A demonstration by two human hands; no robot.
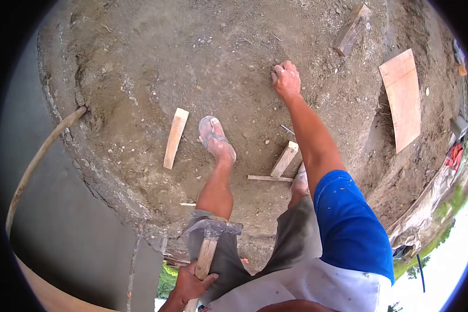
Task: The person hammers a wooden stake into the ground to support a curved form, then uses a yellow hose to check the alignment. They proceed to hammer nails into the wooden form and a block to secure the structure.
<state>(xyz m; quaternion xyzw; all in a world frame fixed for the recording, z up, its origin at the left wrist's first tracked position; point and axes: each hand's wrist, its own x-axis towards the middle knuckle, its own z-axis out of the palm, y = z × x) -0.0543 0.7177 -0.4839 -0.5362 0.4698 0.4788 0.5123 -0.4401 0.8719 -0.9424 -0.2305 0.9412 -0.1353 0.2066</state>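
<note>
Near the bottom, my left hand (191,285) is wrapped round the wooden handle of a claw hammer (207,255). The hammer's metal head points up and overlaps my left knee. My right hand (286,79) reaches out over the dirt, its fingers curled closed; whatever they may hold is hidden. Between my feet and to the left lie a short light wood block (176,138), and beside my right foot another wood block (284,159) with a thin wood strip (270,178) against its end. A thin nail-like piece (287,129) is close to that block.
A weathered wood block (351,29) lies at the upper right, and a curved plywood sheet (402,100) is below it. Along the left, a ledge drops beside a smooth grey surface (114,249). A bent pole (41,156) leans there. Loose pebbles cover the dirt (156,62).
</note>
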